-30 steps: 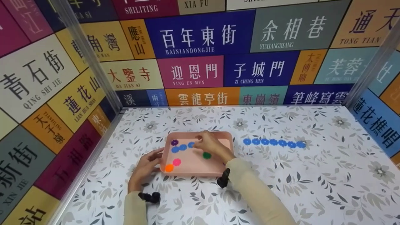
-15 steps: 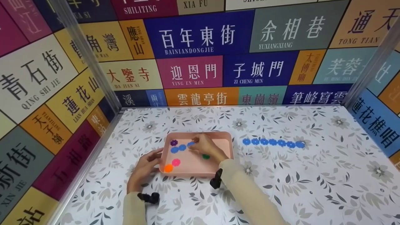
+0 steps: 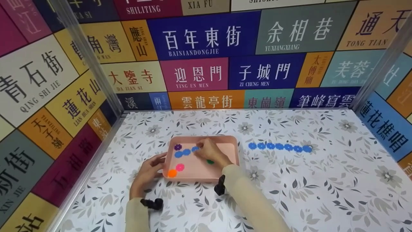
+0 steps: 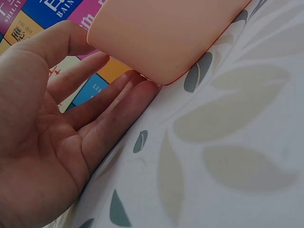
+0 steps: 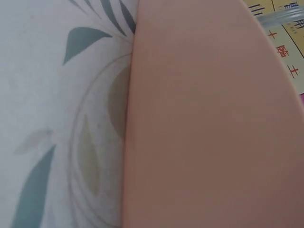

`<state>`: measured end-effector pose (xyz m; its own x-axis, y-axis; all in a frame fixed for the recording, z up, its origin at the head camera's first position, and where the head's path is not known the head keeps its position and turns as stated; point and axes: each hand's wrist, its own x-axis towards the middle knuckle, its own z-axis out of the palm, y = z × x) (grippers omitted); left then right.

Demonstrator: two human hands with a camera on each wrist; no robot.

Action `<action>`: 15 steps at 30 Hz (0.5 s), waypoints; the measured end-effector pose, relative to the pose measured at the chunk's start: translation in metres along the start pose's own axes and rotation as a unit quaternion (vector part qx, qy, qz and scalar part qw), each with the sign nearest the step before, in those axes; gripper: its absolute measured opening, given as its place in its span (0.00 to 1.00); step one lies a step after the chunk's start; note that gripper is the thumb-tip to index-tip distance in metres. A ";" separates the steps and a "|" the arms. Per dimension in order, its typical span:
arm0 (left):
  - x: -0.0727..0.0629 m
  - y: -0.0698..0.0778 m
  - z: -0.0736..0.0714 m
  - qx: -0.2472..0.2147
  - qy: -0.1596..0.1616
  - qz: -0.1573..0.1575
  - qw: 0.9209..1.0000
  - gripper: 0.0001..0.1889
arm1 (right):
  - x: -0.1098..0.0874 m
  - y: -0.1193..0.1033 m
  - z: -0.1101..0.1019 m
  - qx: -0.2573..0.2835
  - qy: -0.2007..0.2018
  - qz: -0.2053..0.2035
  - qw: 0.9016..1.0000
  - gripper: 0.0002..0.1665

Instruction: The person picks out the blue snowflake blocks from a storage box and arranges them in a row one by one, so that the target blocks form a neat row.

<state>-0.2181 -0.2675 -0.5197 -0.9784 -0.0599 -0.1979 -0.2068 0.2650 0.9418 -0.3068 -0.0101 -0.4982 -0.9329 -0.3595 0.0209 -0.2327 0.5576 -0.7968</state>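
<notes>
A pink tray (image 3: pixel 202 179) stands on the patterned table. Inside, my right hand (image 3: pixel 210 153) pinches a blue flower-shaped piece (image 3: pixel 194 149), its fingertips covering part of it. Left of that lie two more blue pieces, plus a purple piece (image 3: pixel 178 147), a pink piece (image 3: pixel 180 167) and an orange piece (image 3: pixel 172 173). A green piece (image 3: pixel 209 161) shows partly beneath the right hand. My left hand (image 3: pixel 148 170) touches the tray's left side; in the left wrist view its fingers reach loosely to the wall and lower edge. The right wrist view holds only tray wall and tablecloth.
A row of several blue flower-shaped pieces (image 3: pixel 279 146) lies on the table right of the tray. Walls printed with street names (image 3: pixel 206 35) enclose the back and sides. The floral tablecloth (image 3: pixel 322 180) runs around the tray.
My right hand has shifted slightly left and down inside the tray, onto the blue piece, covering more of the green one. The left hand has kept its place at the tray.
</notes>
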 end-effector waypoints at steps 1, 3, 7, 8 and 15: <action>0.000 0.000 0.000 0.003 0.000 0.000 1.000 0.26 | 0.000 0.001 0.001 -0.003 0.003 -0.003 1.000 0.18; 0.000 0.000 0.000 0.006 0.001 -0.004 1.000 0.26 | 0.001 0.001 0.001 -0.007 0.008 -0.008 1.000 0.18; 0.000 0.000 0.000 0.012 0.002 -0.006 1.000 0.26 | 0.001 0.002 0.001 -0.007 0.013 -0.010 1.000 0.17; 0.000 0.000 0.000 0.012 0.003 -0.006 1.000 0.26 | 0.002 0.002 0.001 -0.009 0.014 -0.013 1.000 0.16; 0.000 0.000 0.000 0.011 0.003 0.001 1.000 0.26 | 0.002 0.002 0.002 -0.023 0.013 -0.036 0.999 0.13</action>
<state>-0.2179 -0.2680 -0.5198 -0.9789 -0.0646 -0.1938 -0.2042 0.2857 0.9363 -0.3087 -0.0113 -0.5015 -0.9204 -0.3797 0.0933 -0.3107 0.5653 -0.7642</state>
